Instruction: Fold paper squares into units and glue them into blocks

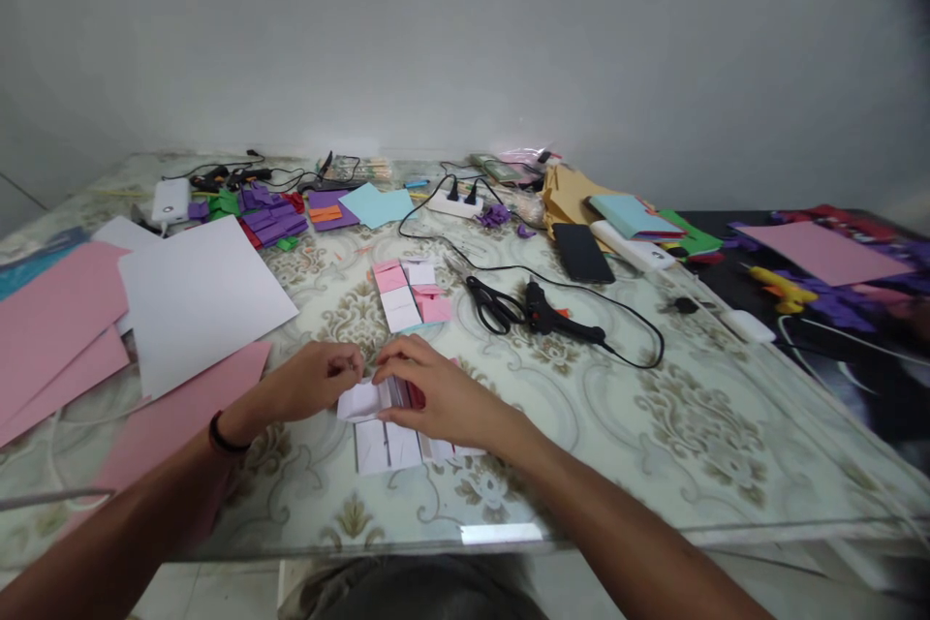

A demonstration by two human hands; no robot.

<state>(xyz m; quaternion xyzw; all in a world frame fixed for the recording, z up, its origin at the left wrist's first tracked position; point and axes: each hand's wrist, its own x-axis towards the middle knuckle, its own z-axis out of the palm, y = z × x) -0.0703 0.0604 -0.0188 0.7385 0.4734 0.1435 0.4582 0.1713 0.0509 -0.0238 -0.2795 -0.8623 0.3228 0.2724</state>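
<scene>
In the head view, a folded piece of white paper (361, 400) sits low in the middle, over a flat white paper panel (388, 447) on the table. My right hand (440, 394) grips it from the right, thumb and fingers on opposite edges. At its left end my left hand (318, 382) is closed, fingers curled in a pinch; the fingertips are partly hidden. Something dark red shows under my right palm. Just beyond my hands lies a group of pink and white folded papers (398, 307).
Black scissors (494, 304) and a black glue gun (559, 316) with its cord lie right of centre. A phone (582, 253) is behind them. White sheets (207, 295) and pink sheets (58, 329) cover the left. Purple folded strips (272, 218) and a power strip (456, 203) are farther back.
</scene>
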